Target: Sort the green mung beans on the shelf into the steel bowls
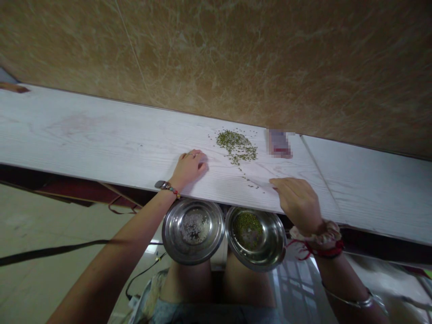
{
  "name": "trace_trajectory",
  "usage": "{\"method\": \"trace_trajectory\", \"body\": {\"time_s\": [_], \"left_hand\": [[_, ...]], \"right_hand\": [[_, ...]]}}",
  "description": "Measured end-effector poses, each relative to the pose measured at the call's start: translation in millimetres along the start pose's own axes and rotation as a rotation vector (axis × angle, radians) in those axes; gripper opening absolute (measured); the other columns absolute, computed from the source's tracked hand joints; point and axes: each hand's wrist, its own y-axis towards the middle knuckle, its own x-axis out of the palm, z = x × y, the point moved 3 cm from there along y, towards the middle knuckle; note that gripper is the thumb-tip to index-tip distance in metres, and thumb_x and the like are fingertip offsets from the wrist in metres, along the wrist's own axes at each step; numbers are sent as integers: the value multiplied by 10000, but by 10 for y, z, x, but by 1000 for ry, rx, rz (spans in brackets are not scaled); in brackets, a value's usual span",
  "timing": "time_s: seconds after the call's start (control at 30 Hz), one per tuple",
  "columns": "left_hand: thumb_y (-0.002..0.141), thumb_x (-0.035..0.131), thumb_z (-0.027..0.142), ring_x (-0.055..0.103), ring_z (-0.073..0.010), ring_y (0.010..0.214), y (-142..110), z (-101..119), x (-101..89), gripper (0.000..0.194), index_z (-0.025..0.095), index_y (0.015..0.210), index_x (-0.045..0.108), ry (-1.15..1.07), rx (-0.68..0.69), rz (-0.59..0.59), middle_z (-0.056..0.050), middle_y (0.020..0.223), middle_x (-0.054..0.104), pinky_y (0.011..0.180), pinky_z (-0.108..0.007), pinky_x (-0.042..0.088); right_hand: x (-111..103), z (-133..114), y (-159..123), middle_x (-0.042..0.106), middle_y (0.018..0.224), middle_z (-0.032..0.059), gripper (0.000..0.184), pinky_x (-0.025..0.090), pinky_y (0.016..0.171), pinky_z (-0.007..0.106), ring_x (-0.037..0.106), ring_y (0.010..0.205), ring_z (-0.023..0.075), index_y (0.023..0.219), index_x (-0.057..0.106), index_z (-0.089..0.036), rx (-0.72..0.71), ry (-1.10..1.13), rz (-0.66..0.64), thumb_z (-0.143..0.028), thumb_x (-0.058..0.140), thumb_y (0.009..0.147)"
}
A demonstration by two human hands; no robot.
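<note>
Small green mung beans (235, 143) lie in a loose heap on the white wooden ledge, with a thin trail of them running toward my right hand. My left hand (191, 167) rests on the ledge left of the heap, its fingers curled in; the palm side is hidden. Just past the trail's end, my right hand (299, 200) has its fingers pressed together low over the ledge. I cannot see what, if anything, is between them. Below the ledge's edge, a steel bowl (170, 245) holds white rice-like grains. Beside it, a second steel bowl (275, 252) contains green beans.
Both bowls sit at my lap, close to the ledge's front edge. A blurred-out phone-like object (279, 144) lies right of the heap. Behind the white ledge (101, 130) rises a brown marbled wall (216, 58). A dark cable (145, 270) runs below on the left.
</note>
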Motion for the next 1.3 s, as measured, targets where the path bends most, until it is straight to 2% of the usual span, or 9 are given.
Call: {"method": "trace_trajectory", "body": {"time_s": [0.13,0.3,0.53,0.77,1.03,1.3], "left_hand": [[902,449,245,536,-277,1228,-1,5,-7,332,163,1178,616,6,7,-1,-134,1323,596,1039,-449,389],[897,455,242,532,-268,1231,1,-3,1,322,180,1164,624,7,12,11,-121,1316,602,1039,-444,392],[895,459,242,538,-269,1224,4,-7,3,318,177,1159,623,0,16,15,-124,1309,605,1035,-448,397],[891,462,238,541,-268,1215,0,-4,-3,307,188,1146,624,-5,25,14,-119,1301,607,1027,-448,403],[889,462,231,539,-267,1219,4,-10,11,318,186,1158,627,-1,16,20,-113,1312,605,1032,-448,401],[900,465,232,537,-274,1239,-1,16,-24,320,159,1164,630,11,0,4,-134,1329,597,1048,-443,398]], "right_hand": [[14,-18,31,743,852,45,262,448,769,324,653,813,178,1002,663,-195,3,-2,17,-49,485,877],[80,-54,47,742,865,41,288,441,762,329,651,816,174,1022,665,-205,1,22,-22,-51,468,880],[-5,-50,31,740,867,38,301,441,773,323,641,830,178,1024,659,-206,0,52,1,-34,475,859],[90,-76,70,737,869,50,314,441,761,339,634,821,188,1048,674,-205,23,79,-35,-47,476,861],[-11,-51,43,740,861,45,285,453,766,326,642,821,184,1019,669,-197,28,115,15,-40,492,859],[45,-84,104,742,847,45,238,461,724,311,659,793,170,953,664,-178,-69,111,-36,-53,469,900]]}}
